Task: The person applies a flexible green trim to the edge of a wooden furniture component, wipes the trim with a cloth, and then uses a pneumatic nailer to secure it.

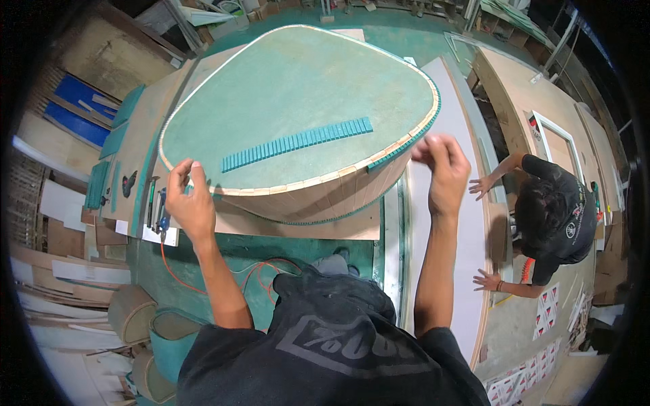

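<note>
A large rounded piece with a green top [298, 88] and a pale wooden edge stands in front of me. A teal slatted strip [298, 143] lies across its top. Around the right side of the rim runs a teal ribbed edging [406, 145]. My left hand [189, 203] is at the front left rim, fingers curled and closed; what they hold, if anything, is hidden. Just off the right rim, my right hand [445, 172] is raised with its fingers bent together, slightly blurred. I cannot make out anything between them.
A blue-handled tool [162, 220] on an orange hose [177, 271] lies left of my left hand. A long white panel [450, 257] runs along my right. Beyond it, another person [555, 210] leans with both hands at its edge. Curved green forms [172, 331] stand lower left.
</note>
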`<state>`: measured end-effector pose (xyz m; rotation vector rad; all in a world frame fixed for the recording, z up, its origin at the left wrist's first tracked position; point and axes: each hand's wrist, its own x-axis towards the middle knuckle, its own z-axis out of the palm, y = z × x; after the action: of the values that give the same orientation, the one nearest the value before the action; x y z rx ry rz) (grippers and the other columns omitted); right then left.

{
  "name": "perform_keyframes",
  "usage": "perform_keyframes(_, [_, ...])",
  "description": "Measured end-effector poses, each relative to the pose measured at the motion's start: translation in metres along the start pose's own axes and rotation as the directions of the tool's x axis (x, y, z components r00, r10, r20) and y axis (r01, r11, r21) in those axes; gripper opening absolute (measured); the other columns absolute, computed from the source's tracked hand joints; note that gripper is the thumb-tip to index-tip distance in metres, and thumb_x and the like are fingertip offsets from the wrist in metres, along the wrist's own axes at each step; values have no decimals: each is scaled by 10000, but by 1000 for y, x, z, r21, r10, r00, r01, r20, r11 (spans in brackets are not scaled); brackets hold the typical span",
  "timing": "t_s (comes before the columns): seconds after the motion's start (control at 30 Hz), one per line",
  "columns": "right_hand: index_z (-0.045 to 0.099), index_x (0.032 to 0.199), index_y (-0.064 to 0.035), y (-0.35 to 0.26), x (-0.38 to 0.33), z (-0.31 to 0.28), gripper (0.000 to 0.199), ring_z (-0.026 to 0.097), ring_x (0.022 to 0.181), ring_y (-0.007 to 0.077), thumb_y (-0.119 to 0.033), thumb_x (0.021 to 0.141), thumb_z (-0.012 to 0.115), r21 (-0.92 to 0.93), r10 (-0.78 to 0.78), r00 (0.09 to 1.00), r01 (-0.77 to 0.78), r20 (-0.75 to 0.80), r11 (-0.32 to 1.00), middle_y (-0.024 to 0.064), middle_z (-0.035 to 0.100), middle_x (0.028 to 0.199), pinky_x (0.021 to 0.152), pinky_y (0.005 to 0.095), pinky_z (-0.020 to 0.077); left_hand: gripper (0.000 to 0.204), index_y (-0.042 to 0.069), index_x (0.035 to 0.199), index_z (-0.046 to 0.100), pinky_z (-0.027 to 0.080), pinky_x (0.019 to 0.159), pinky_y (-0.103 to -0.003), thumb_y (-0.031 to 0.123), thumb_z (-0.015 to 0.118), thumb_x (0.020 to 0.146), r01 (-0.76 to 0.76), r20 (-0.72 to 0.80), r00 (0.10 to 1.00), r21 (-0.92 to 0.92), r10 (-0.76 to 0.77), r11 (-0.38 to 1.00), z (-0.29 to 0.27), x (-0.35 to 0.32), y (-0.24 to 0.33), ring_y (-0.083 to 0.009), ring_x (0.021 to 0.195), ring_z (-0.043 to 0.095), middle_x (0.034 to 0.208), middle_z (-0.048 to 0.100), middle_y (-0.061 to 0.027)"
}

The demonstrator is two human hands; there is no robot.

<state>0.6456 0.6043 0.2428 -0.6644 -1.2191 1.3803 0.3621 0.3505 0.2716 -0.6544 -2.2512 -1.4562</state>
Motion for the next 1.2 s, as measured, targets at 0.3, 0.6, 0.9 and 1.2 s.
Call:
perform_keyframes(0.3, [606,780,-73,167,-123,-139,323,474,532,110,-338,962,635,-179,647,611,-775,-456,605,-23,477,650,509,333,531,442,-53,1058,736,429,1005,-478,184,365,1025,-542,165,838,136,520,830,57,-36,-10,-354,1109,642,1149,712,-190])
perform_keyframes(0.6, [720,915,-66,224,-184,-171,245,697,875,308,-298,873,651,-695,644,746,-553,-169,459,145,724,889,803,404,539,558,-134,1035,693,444,1034,-500,215,257,1054,-531,239,839,169,489,830,69,-35,-1,-393,1075,641,1119,679,-279])
perform_keyframes(0.9, [689,903,-15,291,63,-211,264,664,830,433,-265,885,608,-871,527,850,-275,-22,406,238,685,866,752,506,518,333,-39,1072,691,372,1078,-539,232,505,1015,-257,291,952,601,93,757,78,-40,46,-338,1103,632,1104,709,-150])
perform_keyframes(1.2, [691,942,0,361,348,-150,264,687,739,319,-251,918,616,-649,401,909,-236,116,723,189,694,795,673,416,522,447,-33,1357,546,338,1126,-432,262,554,1021,255,-46,959,578,-281,775,112,-72,92,-318,1335,462,1431,512,-181])
